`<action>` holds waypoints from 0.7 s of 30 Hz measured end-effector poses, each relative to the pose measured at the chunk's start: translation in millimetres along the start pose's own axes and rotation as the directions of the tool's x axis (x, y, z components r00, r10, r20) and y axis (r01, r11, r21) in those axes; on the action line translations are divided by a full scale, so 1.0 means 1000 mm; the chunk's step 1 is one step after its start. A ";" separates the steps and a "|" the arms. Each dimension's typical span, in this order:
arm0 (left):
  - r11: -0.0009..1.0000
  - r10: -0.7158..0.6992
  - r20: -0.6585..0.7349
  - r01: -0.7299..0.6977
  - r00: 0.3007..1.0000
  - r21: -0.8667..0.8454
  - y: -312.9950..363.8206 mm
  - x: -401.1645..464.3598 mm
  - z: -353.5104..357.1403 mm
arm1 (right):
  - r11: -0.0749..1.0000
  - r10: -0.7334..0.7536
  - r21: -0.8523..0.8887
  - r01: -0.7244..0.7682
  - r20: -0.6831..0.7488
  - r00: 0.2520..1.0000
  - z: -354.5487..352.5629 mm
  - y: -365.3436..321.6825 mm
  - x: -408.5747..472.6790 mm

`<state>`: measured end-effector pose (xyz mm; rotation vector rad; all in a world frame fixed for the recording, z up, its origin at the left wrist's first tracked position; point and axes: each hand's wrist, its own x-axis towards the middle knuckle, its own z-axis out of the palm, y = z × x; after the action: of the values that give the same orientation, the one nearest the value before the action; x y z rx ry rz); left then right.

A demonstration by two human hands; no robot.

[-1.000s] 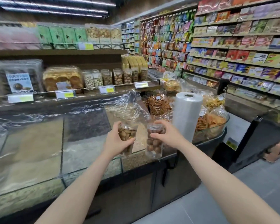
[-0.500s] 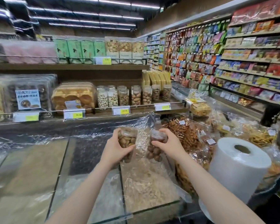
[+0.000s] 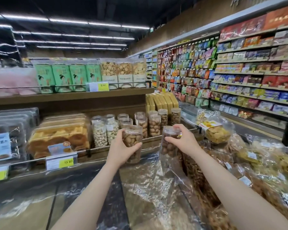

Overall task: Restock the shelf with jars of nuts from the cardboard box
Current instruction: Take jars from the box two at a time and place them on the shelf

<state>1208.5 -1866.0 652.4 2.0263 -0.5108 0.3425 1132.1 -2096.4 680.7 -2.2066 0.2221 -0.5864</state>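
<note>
Jars of nuts, one per hand: pale jar (image 3: 132,143) gripped in left hand (image 3: 121,151), dark jar (image 3: 170,141) in right hand (image 3: 184,140), held before shelf (image 3: 96,151).

Both arms reach out over the plastic-covered bins (image 3: 150,185). The left hand (image 3: 121,146) grips a clear jar of pale nuts (image 3: 133,140), and the right hand (image 3: 184,140) holds a jar of darker nuts (image 3: 169,147) near its lid. Just beyond, the shelf (image 3: 96,151) carries a cluster of similar jars (image 3: 154,125) beside stacked pastry trays (image 3: 60,136).
</note>
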 end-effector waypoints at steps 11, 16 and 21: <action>0.999 -0.006 -0.114 0.000 0.993 -0.054 -0.009 0.110 0.032 | 0.997 -0.068 -0.047 0.066 -0.043 0.997 -0.018 0.027 0.164; 0.999 0.013 -0.131 -0.017 0.991 -0.029 -0.031 0.125 0.048 | 0.993 -0.073 -0.095 0.068 -0.050 0.996 0.011 0.067 0.213; 0.998 0.035 -0.146 -0.043 0.989 -0.052 -0.036 0.122 0.055 | 0.993 -0.014 -0.120 0.014 0.005 1.000 0.037 0.105 0.225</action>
<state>1333.8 -1924.0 652.3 1.9242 -0.4646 0.4901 1350.3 -2217.1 655.8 -2.3269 0.2456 -0.5898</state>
